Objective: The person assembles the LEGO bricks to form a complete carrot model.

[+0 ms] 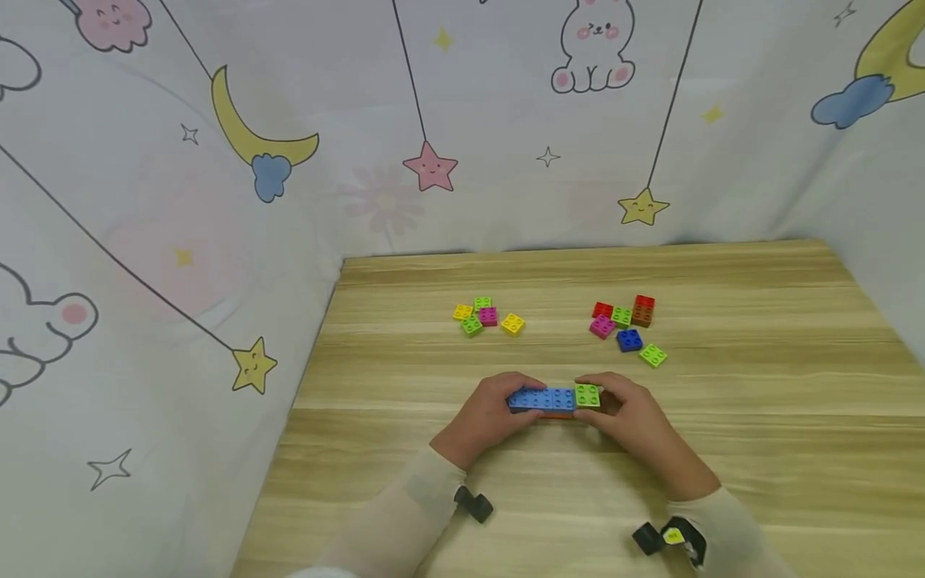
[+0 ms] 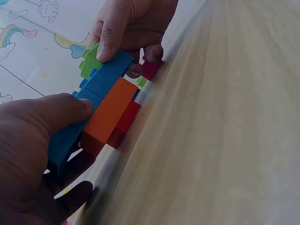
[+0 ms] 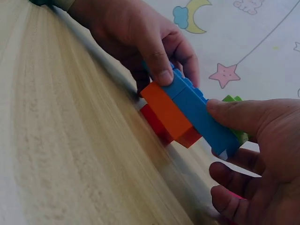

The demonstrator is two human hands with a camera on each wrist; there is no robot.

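Both hands hold one stack of toy building bricks just above the table's near middle. Two blue bricks (image 1: pixel 538 399) lie end to end along its top, and a light green brick (image 1: pixel 587 395) sits on their right end. Below the blue ones is an orange brick (image 2: pixel 110 110), with a red brick (image 2: pixel 127 123) lowest. My left hand (image 1: pixel 484 413) grips the left blue brick between thumb and fingers. At the other end, my right hand (image 1: pixel 639 421) pinches the green brick, its thumb also against the blue side. Its fingertips behind the stack are partly hidden.
On the wooden table (image 1: pixel 405 361), a loose group of yellow, green and magenta bricks (image 1: pixel 488 316) lies beyond the left hand. Farther right are red, magenta, green and brown bricks, a dark blue brick (image 1: pixel 629 340) and a nearer green one (image 1: pixel 654 356). Patterned cloth (image 1: pixel 499 201) hangs behind.
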